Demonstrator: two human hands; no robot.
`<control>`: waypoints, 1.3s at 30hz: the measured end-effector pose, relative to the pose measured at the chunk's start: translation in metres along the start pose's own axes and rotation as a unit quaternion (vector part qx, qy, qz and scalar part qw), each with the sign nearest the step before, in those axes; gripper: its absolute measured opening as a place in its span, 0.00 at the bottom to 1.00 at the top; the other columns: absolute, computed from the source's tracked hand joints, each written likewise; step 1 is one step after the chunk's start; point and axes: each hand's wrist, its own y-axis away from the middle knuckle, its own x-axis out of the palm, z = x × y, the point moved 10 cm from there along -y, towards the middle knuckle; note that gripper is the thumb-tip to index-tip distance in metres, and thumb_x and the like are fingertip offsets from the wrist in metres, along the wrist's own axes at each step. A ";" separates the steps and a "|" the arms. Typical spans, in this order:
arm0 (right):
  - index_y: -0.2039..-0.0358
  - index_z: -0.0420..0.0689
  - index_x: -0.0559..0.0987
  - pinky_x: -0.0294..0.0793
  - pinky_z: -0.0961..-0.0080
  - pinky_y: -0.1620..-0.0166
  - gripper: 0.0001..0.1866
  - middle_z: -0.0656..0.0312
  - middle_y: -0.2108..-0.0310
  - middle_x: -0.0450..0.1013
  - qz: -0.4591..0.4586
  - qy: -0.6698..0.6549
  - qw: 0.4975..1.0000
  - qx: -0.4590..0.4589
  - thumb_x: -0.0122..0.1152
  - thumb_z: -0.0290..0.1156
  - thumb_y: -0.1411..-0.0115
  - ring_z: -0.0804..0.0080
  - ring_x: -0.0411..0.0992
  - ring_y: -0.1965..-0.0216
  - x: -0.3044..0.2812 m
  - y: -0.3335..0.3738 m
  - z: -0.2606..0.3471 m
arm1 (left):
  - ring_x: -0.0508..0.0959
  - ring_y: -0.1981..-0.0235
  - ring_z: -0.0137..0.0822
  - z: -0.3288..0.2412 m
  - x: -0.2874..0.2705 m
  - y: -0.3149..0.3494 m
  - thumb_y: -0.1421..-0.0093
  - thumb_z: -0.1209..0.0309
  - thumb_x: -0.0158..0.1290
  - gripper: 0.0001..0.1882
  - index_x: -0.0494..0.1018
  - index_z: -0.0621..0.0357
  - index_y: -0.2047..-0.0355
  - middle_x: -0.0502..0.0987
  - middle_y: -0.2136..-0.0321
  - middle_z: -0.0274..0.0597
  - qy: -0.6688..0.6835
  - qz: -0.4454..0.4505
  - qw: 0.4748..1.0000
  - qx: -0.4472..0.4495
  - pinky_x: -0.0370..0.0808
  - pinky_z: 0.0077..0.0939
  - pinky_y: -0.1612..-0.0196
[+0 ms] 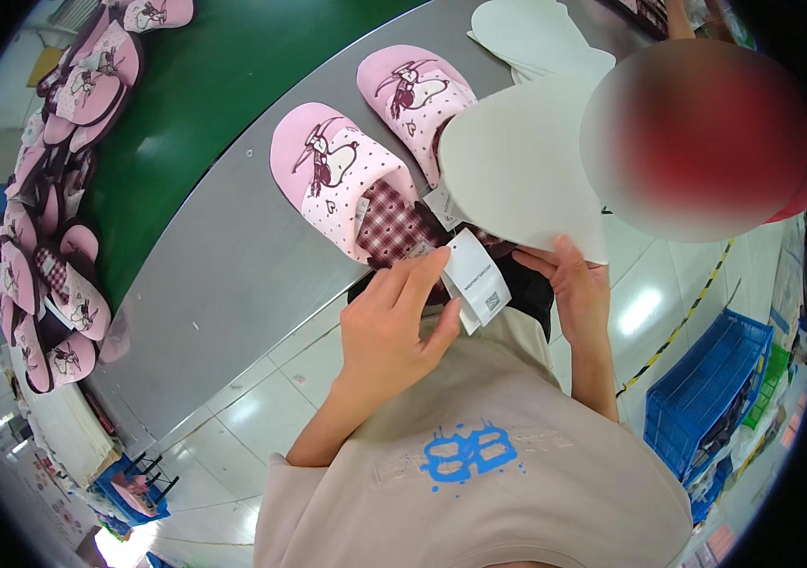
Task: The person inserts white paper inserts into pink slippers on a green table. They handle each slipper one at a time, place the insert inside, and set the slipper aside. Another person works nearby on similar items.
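Two pink slippers with a cartoon dog print and dotted uppers lie side by side on the grey table, toes pointing away. My left hand (pixel 389 317) is closed around the heel of the left slipper (pixel 337 180), its fingers hiding much of it. A white hang tag (pixel 479 276) stands at my left fingertips. My right hand (pixel 574 279) pinches the near edge of a large white rounded sheet (pixel 522 156), thumb on top. This sheet covers most of the heel half of the right slipper (pixel 413 90).
More white shaped sheets (pixel 536 38) lie at the far edge. A green belt surface (pixel 205 85) runs beyond the grey table (pixel 205 275). Several pink slippers (pixel 72 284) are piled at left. A blue crate (pixel 707 388) stands on the floor at right. A blurred round patch hides the upper right.
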 end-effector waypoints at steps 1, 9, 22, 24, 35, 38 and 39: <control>0.39 0.33 0.74 0.83 0.55 0.41 0.22 0.51 0.44 0.78 0.004 -0.023 1.000 0.009 0.59 0.35 0.26 0.58 0.81 0.46 0.000 -0.002 0.000 | 0.77 0.68 0.35 -0.006 0.000 0.000 0.48 0.75 0.67 0.27 0.80 0.57 0.45 0.83 0.57 0.41 -0.041 -0.016 0.998 0.036 0.75 0.26 0.68; 0.41 0.37 0.78 0.77 0.60 0.39 0.19 0.60 0.44 0.78 -0.040 -0.017 0.990 -0.135 0.62 0.34 0.27 0.68 0.76 0.43 -0.001 -0.048 0.024 | 0.74 0.39 0.47 -0.031 0.028 -0.010 0.48 0.69 0.65 0.22 0.80 0.57 0.51 0.79 0.43 0.42 -0.059 0.005 0.986 0.155 0.65 0.51 0.38; 0.53 0.38 0.81 0.76 0.76 0.69 0.17 0.58 0.61 0.82 0.001 0.086 0.992 -0.091 0.58 0.42 0.25 0.66 0.84 0.67 0.036 -0.079 0.044 | 0.79 0.46 0.43 -0.019 0.035 -0.027 0.47 0.73 0.64 0.20 0.79 0.57 0.52 0.80 0.48 0.40 -0.109 -0.033 0.981 0.158 0.67 0.44 0.43; 0.52 0.38 0.81 0.76 0.76 0.69 0.18 0.58 0.61 0.82 0.005 0.085 0.993 -0.087 0.58 0.42 0.25 0.66 0.84 0.66 0.036 -0.081 0.041 | 0.79 0.47 0.43 -0.018 0.035 -0.028 0.47 0.73 0.64 0.20 0.79 0.57 0.52 0.80 0.48 0.40 -0.113 -0.031 0.981 0.155 0.67 0.44 0.43; 0.52 0.36 0.78 0.76 0.70 0.69 0.15 0.56 0.66 0.81 0.077 -0.018 0.988 -0.134 0.54 0.36 0.24 0.65 0.80 0.72 0.031 -0.058 0.036 | 0.79 0.47 0.52 -0.008 0.005 -0.039 0.45 0.76 0.61 0.27 0.75 0.63 0.43 0.76 0.42 0.54 0.008 -0.096 0.990 0.103 0.76 0.43 0.44; 0.52 0.35 0.78 0.77 0.69 0.70 0.14 0.53 0.67 0.81 0.084 -0.006 0.992 -0.090 0.53 0.35 0.25 0.64 0.79 0.73 0.022 -0.042 0.024 | 0.79 0.46 0.54 -0.002 -0.003 -0.037 0.45 0.78 0.62 0.32 0.71 0.67 0.38 0.74 0.40 0.59 0.060 -0.098 0.989 0.088 0.77 0.43 0.44; 0.52 0.35 0.78 0.77 0.69 0.70 0.14 0.53 0.67 0.81 0.094 0.014 0.993 -0.074 0.54 0.35 0.25 0.64 0.79 0.74 0.018 -0.038 0.017 | 0.79 0.45 0.52 0.000 -0.006 -0.036 0.43 0.77 0.61 0.31 0.70 0.67 0.38 0.74 0.40 0.59 0.100 -0.104 0.987 0.073 0.78 0.41 0.44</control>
